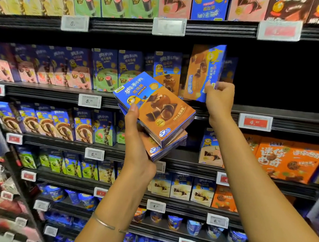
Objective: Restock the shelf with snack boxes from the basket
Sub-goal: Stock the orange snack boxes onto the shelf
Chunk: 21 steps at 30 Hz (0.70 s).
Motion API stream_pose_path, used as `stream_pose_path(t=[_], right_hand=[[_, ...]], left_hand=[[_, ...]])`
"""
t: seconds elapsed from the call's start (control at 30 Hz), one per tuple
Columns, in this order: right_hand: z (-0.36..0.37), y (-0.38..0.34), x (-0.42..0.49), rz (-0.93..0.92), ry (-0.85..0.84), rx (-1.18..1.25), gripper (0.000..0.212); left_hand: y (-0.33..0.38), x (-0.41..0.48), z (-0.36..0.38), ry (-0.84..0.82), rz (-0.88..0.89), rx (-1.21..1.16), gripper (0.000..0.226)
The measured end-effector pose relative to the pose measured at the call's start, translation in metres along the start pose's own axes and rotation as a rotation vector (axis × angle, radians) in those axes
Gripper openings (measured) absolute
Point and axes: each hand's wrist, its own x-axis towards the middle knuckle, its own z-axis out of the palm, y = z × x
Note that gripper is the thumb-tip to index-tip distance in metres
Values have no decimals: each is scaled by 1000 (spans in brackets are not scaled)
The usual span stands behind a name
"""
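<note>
Head view: the right hand (pixel 219 95) pinches the lower corner of a blue-and-brown snack box (pixel 202 71), held upright with its long axis near vertical, leaning right, at the shelf (pixel 289 119) edge just beside a matching standing box (pixel 166 70). The left hand (pixel 138 140) grips two stacked boxes (pixel 156 105) in front of the shelf, their long axis slanting from upper left to lower right, printed face toward the camera

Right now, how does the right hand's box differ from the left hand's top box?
The right hand holds the single box upright at the shelf; the left hand holds the top box tilted, lower. The single box is alone; the top box rests on another box. Both are blue and brown.
</note>
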Motion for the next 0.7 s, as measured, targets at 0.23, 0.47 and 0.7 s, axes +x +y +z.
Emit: stream_pose_path(t=[0.23,0.47,0.7], right_hand=[[3,-1,9,-131,-145,-630,44],[16,-1,7,-190,-133,-745,59],[24,1,8,-220,-107,-691,60]], left_hand=[[4,9,3,-60,11,11,71],[5,15,8,-83,1,20,75],[6,26,7,-92,0,30,76]])
